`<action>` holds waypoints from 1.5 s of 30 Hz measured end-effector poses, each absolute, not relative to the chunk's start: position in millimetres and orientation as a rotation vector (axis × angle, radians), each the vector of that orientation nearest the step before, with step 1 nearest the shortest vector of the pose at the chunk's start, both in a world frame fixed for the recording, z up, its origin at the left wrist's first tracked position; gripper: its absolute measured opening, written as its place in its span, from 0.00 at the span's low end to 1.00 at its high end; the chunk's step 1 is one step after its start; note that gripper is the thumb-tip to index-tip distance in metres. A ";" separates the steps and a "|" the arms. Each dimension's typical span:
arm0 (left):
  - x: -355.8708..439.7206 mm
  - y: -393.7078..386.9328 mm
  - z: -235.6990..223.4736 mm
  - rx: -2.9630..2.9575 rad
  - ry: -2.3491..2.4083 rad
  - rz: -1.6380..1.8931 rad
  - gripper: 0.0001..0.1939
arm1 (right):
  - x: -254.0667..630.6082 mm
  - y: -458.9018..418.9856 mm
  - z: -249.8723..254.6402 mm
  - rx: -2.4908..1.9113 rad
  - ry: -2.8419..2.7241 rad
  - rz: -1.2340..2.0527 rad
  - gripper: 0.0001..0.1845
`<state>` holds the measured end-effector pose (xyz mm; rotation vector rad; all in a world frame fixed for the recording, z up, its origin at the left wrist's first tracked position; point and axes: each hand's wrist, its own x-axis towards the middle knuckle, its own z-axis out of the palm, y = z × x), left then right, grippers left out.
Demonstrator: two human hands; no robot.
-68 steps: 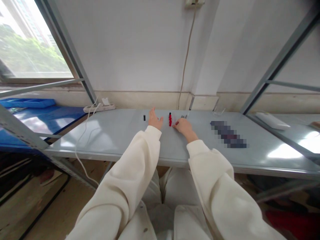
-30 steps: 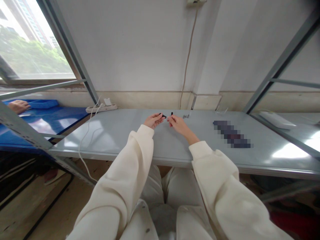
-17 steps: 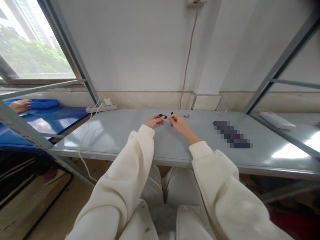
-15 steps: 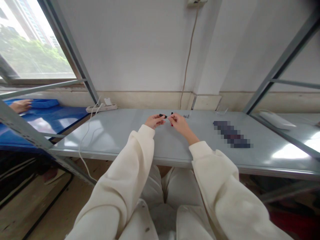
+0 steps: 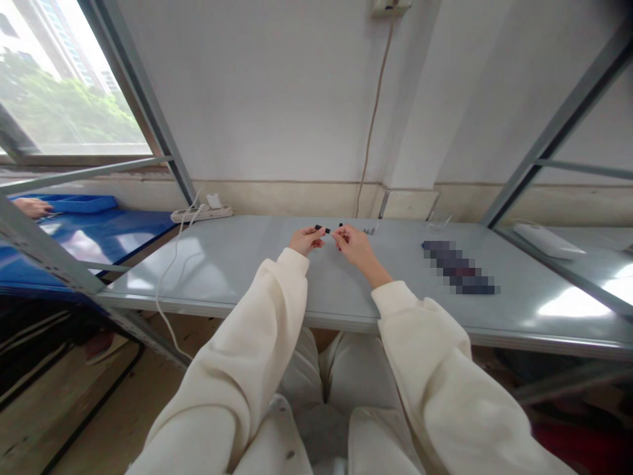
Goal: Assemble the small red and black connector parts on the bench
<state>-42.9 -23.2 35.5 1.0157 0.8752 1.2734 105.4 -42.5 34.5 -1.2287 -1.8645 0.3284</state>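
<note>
My left hand [image 5: 305, 240] is closed around a small, short black piece [image 5: 322, 229], pinched between thumb and fingers. Its exact kind is too small to make out. Close by on the right, my right hand [image 5: 352, 243] has its fingertips pinched together at the black piece's right end. A second dark bit [image 5: 341, 225] shows above those fingertips; whether the hand grips it is unclear. Several tiny grey parts [image 5: 368, 231] lie on the table just behind my right hand.
The grey table [image 5: 237, 264] runs along the wall. A white power strip [image 5: 202, 213] with a cable sits at the back left, a clear container [image 5: 439, 220] at the back right. A blurred-out dark item [image 5: 457, 267] lies right. Another person's hand [image 5: 33, 208] is beside a blue tray [image 5: 89, 203].
My two hands stay nearly in place, with only slight finger shifts. At the far left, the other person's hand has moved a little leftward.
</note>
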 end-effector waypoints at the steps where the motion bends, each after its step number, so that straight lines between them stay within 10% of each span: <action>1: -42.7 -22.9 35.2 1.010 0.877 1.282 0.15 | 105.3 -42.8 34.6 -1.227 -1.866 0.318 0.14; 26: -48.5 -15.7 33.9 1.312 1.162 1.620 0.12 | 123.8 -42.6 41.6 -1.360 -1.805 0.108 0.11; 45: -6.9 -13.6 8.4 2.331 1.371 0.970 0.09 | 144.1 -43.6 30.7 -1.853 -2.065 0.172 0.09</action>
